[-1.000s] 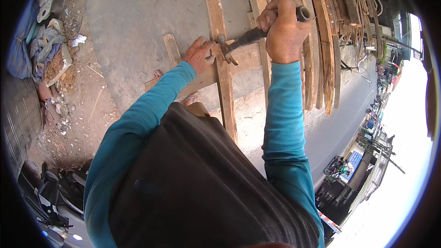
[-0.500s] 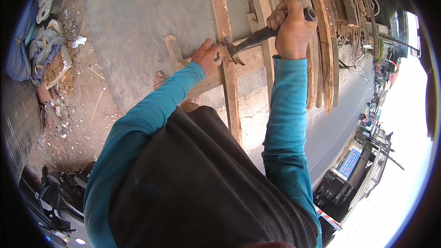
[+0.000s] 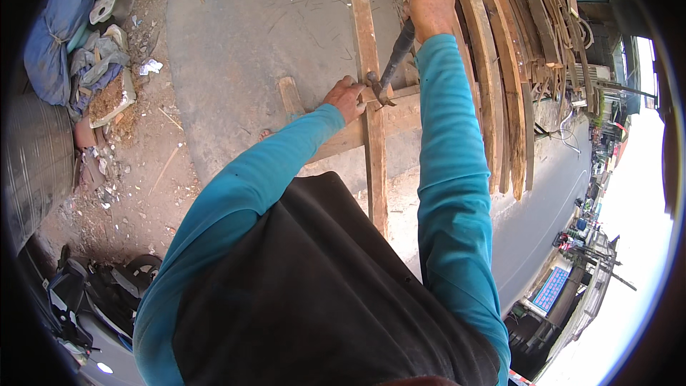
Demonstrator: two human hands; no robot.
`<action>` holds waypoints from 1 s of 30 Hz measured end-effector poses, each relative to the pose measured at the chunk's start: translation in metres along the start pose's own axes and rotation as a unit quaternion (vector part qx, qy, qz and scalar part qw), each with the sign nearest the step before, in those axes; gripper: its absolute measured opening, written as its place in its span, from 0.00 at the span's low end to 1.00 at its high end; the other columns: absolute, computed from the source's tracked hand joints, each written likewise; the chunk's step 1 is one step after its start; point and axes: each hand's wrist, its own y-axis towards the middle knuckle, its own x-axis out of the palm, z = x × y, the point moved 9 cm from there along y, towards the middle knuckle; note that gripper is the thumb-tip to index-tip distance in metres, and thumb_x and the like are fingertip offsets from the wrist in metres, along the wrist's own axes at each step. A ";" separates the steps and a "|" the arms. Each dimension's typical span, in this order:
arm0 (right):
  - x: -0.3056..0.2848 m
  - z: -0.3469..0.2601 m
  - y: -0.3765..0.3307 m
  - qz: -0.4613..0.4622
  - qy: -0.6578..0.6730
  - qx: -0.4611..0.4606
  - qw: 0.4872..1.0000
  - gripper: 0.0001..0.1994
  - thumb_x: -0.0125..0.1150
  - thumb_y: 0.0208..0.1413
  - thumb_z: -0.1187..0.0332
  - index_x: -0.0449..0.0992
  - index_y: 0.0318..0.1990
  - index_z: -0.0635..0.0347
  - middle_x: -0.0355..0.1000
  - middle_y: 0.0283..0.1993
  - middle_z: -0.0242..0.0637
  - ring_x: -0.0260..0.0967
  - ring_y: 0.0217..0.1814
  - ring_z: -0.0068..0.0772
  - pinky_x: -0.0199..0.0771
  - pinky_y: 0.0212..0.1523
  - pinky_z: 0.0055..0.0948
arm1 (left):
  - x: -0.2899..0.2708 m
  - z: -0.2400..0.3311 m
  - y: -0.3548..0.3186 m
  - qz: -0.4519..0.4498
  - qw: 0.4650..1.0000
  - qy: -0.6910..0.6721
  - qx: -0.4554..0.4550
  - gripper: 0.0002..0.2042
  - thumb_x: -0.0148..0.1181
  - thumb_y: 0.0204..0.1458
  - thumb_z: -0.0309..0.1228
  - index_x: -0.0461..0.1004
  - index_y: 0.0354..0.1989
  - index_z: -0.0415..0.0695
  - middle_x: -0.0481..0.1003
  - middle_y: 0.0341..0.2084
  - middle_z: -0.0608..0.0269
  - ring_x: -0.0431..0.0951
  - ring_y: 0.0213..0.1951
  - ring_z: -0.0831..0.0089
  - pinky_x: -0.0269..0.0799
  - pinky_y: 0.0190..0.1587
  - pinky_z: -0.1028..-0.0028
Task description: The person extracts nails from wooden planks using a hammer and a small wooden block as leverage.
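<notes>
My right hand (image 3: 431,8) is closed round the dark handle of a claw hammer (image 3: 399,50). The hammer's head rests at the top of a long, narrow wooden strip (image 3: 375,164), its claw pointing toward me and to the right; any nail under it is too small to make out. Just left of the hammer head, my left hand (image 3: 346,100) grips the left edge of the strip, fingers bent over it. The strip lies across a wider wooden board (image 3: 404,113), which runs sideways beneath it. A short wood piece (image 3: 290,96) sticks up left of my left hand.
Several long planks (image 3: 493,64) are stacked to the right. Loose nail-like bits lie on the grey floor (image 3: 243,36). At the far left are a blue bundle (image 3: 61,36) and rubble (image 3: 107,104); a motorbike (image 3: 93,307) stands at the lower left.
My right hand has moved farther away, swinging the hammer handle more upright while its head stays on the strip. My left hand remains beside the head. The whole view has shifted slightly.
</notes>
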 end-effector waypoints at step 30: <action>0.190 -0.115 0.046 0.271 0.217 -0.148 0.926 0.18 0.52 0.65 0.61 0.64 0.24 0.60 0.55 0.13 0.33 0.54 0.13 0.28 0.60 0.17 0.31 | -0.227 -0.189 0.097 -0.182 0.616 -0.626 -0.442 0.13 0.64 0.60 0.42 0.71 0.44 0.48 0.64 0.21 0.73 0.60 0.17 0.84 0.54 0.17 0.82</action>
